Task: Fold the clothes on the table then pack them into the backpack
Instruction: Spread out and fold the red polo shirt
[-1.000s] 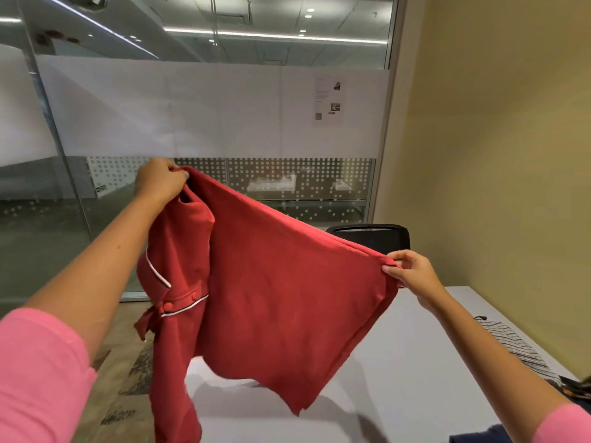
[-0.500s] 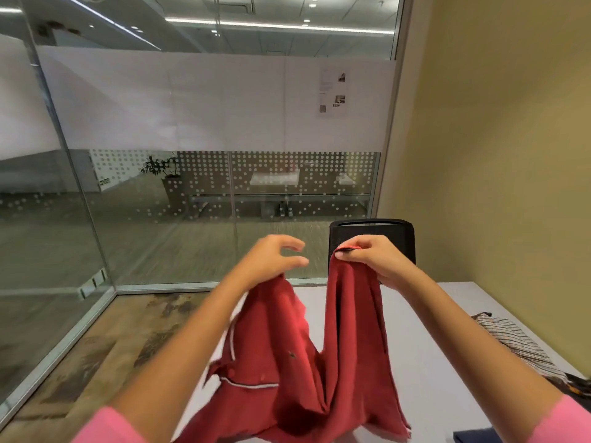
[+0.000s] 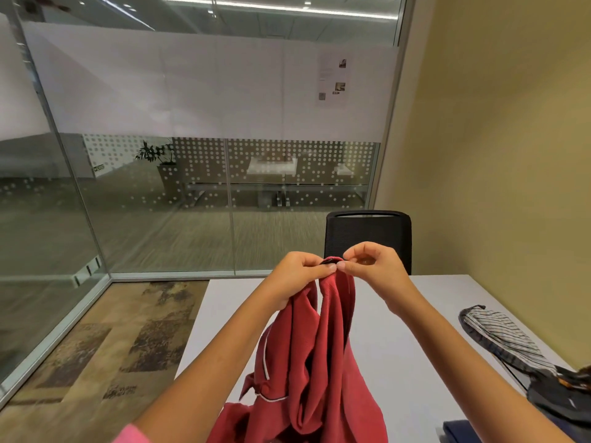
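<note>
Progress early: left hand [image 3: 295, 274] and right hand [image 3: 371, 270] pinch the red shirt [image 3: 319, 362] unfolded above the table [image 3: 399, 314]; striped garment [image 3: 502, 337] unfolded, backpack unseen.

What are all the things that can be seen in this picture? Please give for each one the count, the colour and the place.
red shirt: 1, red with white piping, held up over the table, hanging down from both hands
table: 1, white, in front of the person
striped garment: 1, white and dark stripes, on the table at the right
dark items: number unclear, dark grey, at the right edge of the table
navy cloth: 1, navy, bottom right corner
chair: 1, black, behind the table
potted plant: 1, green, beyond the glass wall
left hand: 1, pinches the shirt's top edge
right hand: 1, pinches the same edge
</note>
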